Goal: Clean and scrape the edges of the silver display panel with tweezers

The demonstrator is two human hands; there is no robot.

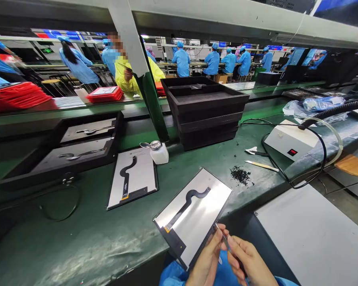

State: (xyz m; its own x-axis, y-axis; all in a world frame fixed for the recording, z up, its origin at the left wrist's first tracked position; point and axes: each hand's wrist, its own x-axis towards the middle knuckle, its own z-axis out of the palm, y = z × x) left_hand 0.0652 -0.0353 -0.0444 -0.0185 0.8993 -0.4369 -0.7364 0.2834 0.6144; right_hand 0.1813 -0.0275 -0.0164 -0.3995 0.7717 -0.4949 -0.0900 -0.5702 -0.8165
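My left hand [207, 254] grips the lower right edge of a silver-backed LCD panel [207, 210], which is tilted over the bench's front edge. A curved black ribbon cable [183, 208] runs across its back. Slim metal tweezers [222, 232] are pinched in my right hand [249, 258], their tip at the panel's edge close to my left fingertips. The tip's exact contact is too small to tell. A second LCD panel [144, 171] lies on the green bench [104, 234] to the left, beside a white dispenser bottle [159, 154].
Black scraps [240, 174] lie right of the held panel, near a wooden-handled tool [261, 165]. A white box [292, 141] with cables stands at right. Stacked black trays [209, 121] stand behind; another black tray [113, 153] with panels sits left. Co-workers [181, 61] are beyond.
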